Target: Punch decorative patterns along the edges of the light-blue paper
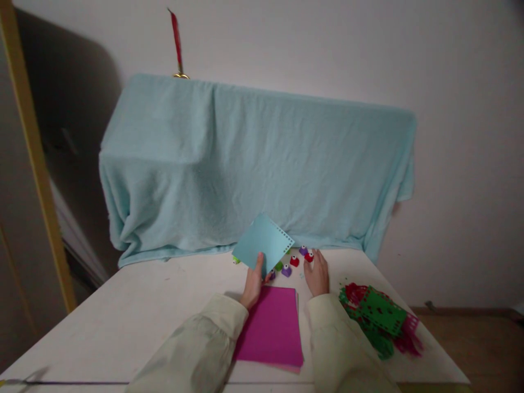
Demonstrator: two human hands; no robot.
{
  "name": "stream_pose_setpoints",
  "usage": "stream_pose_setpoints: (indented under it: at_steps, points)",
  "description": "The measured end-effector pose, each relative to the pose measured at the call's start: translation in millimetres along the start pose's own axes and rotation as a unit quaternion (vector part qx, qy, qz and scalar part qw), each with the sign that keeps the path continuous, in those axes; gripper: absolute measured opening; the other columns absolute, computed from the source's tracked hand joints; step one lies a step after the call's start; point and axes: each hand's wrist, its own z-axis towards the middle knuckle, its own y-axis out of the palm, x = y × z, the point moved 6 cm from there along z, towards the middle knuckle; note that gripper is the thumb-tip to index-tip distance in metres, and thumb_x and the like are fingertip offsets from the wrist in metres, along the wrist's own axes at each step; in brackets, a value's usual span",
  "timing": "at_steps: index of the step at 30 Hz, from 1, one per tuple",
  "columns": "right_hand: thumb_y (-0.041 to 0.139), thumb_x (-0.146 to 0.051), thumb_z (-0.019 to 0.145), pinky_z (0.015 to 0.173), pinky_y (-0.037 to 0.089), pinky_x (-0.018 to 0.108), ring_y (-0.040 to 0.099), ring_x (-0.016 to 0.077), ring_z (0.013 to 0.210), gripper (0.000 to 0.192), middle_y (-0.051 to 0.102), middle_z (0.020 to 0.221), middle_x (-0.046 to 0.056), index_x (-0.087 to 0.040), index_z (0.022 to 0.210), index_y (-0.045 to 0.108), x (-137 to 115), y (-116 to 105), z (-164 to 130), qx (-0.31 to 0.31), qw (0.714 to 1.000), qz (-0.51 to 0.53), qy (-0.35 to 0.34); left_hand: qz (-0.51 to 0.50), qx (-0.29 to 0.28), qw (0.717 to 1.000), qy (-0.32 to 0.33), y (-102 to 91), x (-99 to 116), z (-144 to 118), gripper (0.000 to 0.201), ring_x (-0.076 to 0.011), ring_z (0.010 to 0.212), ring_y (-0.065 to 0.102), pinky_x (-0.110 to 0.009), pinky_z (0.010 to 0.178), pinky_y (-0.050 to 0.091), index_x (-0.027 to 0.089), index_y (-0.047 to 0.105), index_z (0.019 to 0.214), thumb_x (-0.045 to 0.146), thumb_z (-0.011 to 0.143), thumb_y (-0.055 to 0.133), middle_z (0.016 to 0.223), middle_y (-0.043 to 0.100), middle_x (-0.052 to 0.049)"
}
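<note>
My left hand (252,282) holds up a light blue paper sheet (262,244) with a row of punched holes along its right edge. My right hand (317,274) reaches over the table, its fingertips on a small red paper punch (309,256). Around it lie several small punches: another red one (294,261), purple ones (286,270) (303,250), and a green one (279,266) partly behind the sheet. A stack of magenta paper (272,326) lies flat between my forearms.
A pile of punched green and red papers (379,319) sits at the table's right side. Behind the white table (135,311) stands a bulky object draped in a light blue towel (254,164). A wooden frame (35,153) rises at the left.
</note>
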Motion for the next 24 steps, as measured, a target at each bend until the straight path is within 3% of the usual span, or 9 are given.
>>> stream_pose_setpoints:
  at_steps: [3,6,13,18,21,24]
  points:
    - [0.025,-0.038,0.089,0.128,0.009,0.019,0.004,0.0053,0.135,0.065,0.016,0.133,0.005,-0.01,0.143,0.047,-1,13,-5,-0.035,0.998,-0.043,-0.028,-0.004,-0.003,1.0,0.003,0.5,1,-1,0.058,-0.0085,0.046,0.038,-0.021,0.043,0.032,0.013,0.05,0.103,0.065,0.077,0.049,0.059,0.045,0.0]
    - [0.027,-0.03,0.087,0.127,0.009,0.02,0.005,0.0057,0.134,0.061,0.019,0.131,0.004,-0.013,0.143,0.046,-4,11,-7,-0.045,0.997,-0.058,-0.039,-0.011,-0.017,1.0,0.015,2.4,2,-1,0.057,-0.0084,0.044,0.038,-0.021,0.042,0.031,0.012,0.05,0.101,0.065,0.078,0.048,0.056,0.043,0.001]
    - [0.039,-0.028,0.087,0.112,0.02,0.0,0.022,-0.0065,0.111,0.043,0.035,0.116,0.003,-0.018,0.126,0.055,-12,-4,-6,-0.077,0.996,-0.048,0.017,-0.011,-0.001,1.0,0.003,1.0,0,0,0.057,-0.0095,0.047,0.042,-0.021,0.041,0.033,0.013,0.051,0.105,0.064,0.078,0.05,0.063,0.05,-0.003]
    - [0.041,-0.025,0.089,0.088,0.019,-0.012,0.023,-0.0115,0.097,0.04,0.038,0.11,0.001,-0.021,0.127,0.054,-14,-9,-10,-0.117,0.989,-0.064,0.058,-0.029,0.021,0.999,-0.011,0.6,6,-4,0.061,-0.0108,0.065,0.051,-0.021,0.051,0.045,0.019,0.049,0.119,0.061,0.075,0.056,0.101,0.056,-0.008]
    - [0.043,-0.026,0.089,0.082,0.016,-0.013,0.024,-0.0133,0.098,0.038,0.039,0.11,0.0,-0.02,0.125,0.055,-12,-10,-10,-0.115,0.989,-0.019,0.093,-0.032,0.016,0.999,-0.022,2.0,8,-5,0.066,-0.0097,0.067,0.052,-0.021,0.052,0.047,0.021,0.043,0.126,0.061,0.075,0.057,0.112,0.053,-0.009]
    - [0.046,-0.037,0.088,0.081,0.021,-0.014,0.029,-0.0146,0.101,0.047,0.038,0.114,0.002,-0.013,0.127,0.053,-13,-10,-3,-0.083,0.981,0.129,0.116,-0.028,0.012,0.999,-0.009,1.4,6,-4,0.069,-0.0088,0.061,0.049,-0.021,0.048,0.043,0.02,0.041,0.127,0.064,0.075,0.054,0.103,0.055,-0.008]
